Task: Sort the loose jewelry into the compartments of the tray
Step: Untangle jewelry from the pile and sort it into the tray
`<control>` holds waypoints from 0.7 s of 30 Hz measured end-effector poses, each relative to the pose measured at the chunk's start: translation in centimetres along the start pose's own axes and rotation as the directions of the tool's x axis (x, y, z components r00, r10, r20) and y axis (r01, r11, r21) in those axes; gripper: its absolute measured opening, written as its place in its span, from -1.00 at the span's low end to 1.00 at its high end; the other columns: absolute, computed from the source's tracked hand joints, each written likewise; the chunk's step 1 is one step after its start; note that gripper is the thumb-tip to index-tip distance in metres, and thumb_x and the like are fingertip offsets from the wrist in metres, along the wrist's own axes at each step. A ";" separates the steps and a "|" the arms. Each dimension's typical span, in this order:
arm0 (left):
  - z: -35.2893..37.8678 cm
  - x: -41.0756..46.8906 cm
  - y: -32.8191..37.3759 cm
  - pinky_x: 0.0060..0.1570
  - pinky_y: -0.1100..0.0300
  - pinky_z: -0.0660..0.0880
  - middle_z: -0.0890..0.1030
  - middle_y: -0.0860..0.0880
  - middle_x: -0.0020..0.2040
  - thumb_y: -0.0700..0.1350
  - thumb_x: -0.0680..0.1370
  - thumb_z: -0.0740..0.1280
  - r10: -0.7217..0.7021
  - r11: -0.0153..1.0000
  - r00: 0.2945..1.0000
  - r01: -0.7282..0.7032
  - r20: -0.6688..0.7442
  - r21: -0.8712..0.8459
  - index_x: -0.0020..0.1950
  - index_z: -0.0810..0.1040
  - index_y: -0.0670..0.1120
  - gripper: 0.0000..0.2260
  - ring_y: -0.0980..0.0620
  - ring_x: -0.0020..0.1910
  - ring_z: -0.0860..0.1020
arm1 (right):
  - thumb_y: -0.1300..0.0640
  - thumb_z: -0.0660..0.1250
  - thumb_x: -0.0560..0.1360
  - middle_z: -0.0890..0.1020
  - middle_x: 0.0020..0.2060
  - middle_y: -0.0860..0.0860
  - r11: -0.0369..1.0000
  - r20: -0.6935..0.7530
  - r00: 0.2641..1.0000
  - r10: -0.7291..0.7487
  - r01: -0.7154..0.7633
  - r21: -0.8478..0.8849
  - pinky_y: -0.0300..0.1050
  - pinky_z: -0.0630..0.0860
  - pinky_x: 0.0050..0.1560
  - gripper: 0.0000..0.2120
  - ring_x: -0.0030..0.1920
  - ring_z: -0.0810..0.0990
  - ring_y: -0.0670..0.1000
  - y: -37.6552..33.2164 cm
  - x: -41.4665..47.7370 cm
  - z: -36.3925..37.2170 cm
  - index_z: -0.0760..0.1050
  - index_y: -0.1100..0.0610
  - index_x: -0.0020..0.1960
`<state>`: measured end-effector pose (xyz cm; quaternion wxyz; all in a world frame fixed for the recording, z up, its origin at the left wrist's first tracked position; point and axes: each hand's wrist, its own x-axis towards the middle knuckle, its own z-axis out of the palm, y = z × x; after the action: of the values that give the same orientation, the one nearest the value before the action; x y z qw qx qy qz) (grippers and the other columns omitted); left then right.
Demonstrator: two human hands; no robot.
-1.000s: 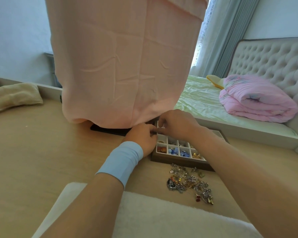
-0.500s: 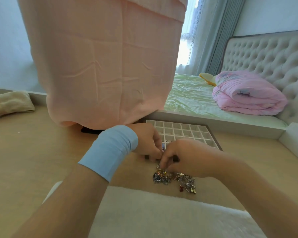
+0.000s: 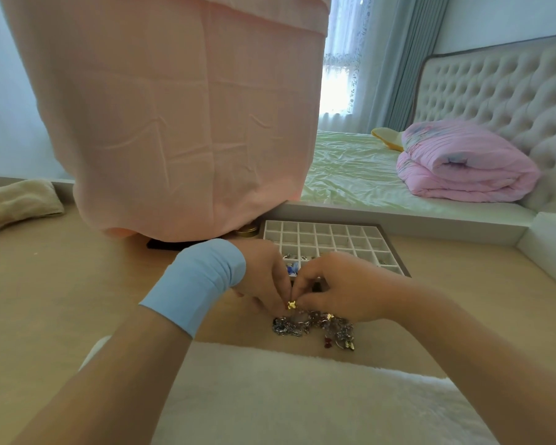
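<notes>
Both hands are down at the heap of loose, tangled silver and coloured jewelry (image 3: 315, 326), which lies on the pale wooden floor just in front of the white gridded tray with the dark frame (image 3: 326, 239). At the edge of the heap nearest the tray, a small gold charm (image 3: 291, 305) sits pinched where the fingertips meet. The step looks to be freeing this one piece, and it would go best with a slow, straight lift, one hand holding the rest of the tangle down so no chain trails after it, then a short carry to a compartment that suits it. The tray's near cells already hold a few pieces, blue ones among them; its far rows look bare. The left hand (image 3: 264, 277), with a light blue band around the wrist, has its fingers curled close together, tips on the charm. The right hand (image 3: 337, 287) is curled the same way, thumb and forefinger drawn narrow against the charm from the other side. Which hand carries the real grip I cannot tell. Behind the tray hangs a broad pink cloth (image 3: 174, 107).
</notes>
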<state>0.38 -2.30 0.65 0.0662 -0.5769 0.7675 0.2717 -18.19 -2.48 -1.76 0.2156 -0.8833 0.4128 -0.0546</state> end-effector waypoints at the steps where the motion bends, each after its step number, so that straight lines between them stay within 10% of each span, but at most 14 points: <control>1: 0.0 0.1 -0.1 -0.31 0.34 0.47 0.68 0.17 -0.25 0.03 0.41 0.52 0.014 1.000 1.000 -0.014 -0.008 -0.026 -0.09 0.71 0.14 -0.90 0.18 -0.26 0.61 | 0.02 0.42 0.55 0.65 -0.21 -0.28 0.999 -0.016 1.000 0.011 -0.010 0.054 -0.42 0.39 -0.18 -0.94 -0.23 0.57 -0.33 0.1 0.0 -0.2 0.64 -0.14 -0.08; 5: -0.2 0.2 -0.6 -0.29 0.31 0.48 0.69 0.13 -0.26 0.00 0.44 0.50 0.066 0.991 0.996 -0.072 -0.060 -0.114 -0.17 0.69 0.13 -0.98 0.23 -0.35 0.58 | 0.09 0.40 0.58 0.59 -0.41 -0.36 0.978 0.002 0.999 0.041 -0.041 0.203 -0.37 0.42 -0.25 -0.91 -0.42 0.54 -0.31 0.2 -0.3 -0.8 0.61 -0.05 -0.10; 9: -0.3 0.2 -0.5 -0.44 0.38 0.42 0.68 0.09 -0.24 -0.04 0.48 0.46 0.084 0.986 0.996 -0.088 -0.032 -0.145 -0.11 0.66 0.08 -0.98 0.18 -0.33 0.58 | 0.07 0.38 0.58 0.72 -0.15 0.13 0.953 0.045 0.998 0.042 -0.054 0.298 -0.07 0.57 -0.19 -0.91 -0.42 0.55 -0.03 0.2 -0.3 -0.8 0.61 -0.01 -0.10; 14: -0.1 0.2 -0.3 -0.44 0.37 0.45 0.69 0.16 -0.17 -0.08 0.49 0.46 0.078 0.984 0.997 -0.076 0.010 -0.161 0.01 0.62 0.08 -0.87 0.20 -0.31 0.61 | 0.18 0.34 0.61 0.72 -0.21 0.01 0.891 0.037 0.998 0.051 -0.062 0.449 -0.25 0.44 -0.35 -0.90 -0.42 0.54 0.01 0.1 -0.4 -1.0 0.58 0.09 -0.09; 21: 0.6 0.7 0.5 -0.48 0.37 0.45 0.68 0.12 -0.10 -0.04 0.48 0.47 0.022 0.997 0.999 -0.024 -0.023 -0.068 0.05 0.64 0.07 -0.84 0.07 -0.21 0.68 | 0.03 0.47 0.52 0.70 -0.25 -0.14 0.982 0.260 0.963 0.068 -0.111 0.154 -0.30 0.49 -0.20 -0.96 -0.33 0.56 -0.16 0.2 -1.8 -2.9 0.71 -0.06 -0.08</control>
<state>-0.47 -2.51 0.02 0.0349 -0.5729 0.7651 0.2920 -20.30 -2.19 0.89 0.3423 -0.8422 0.4153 0.0341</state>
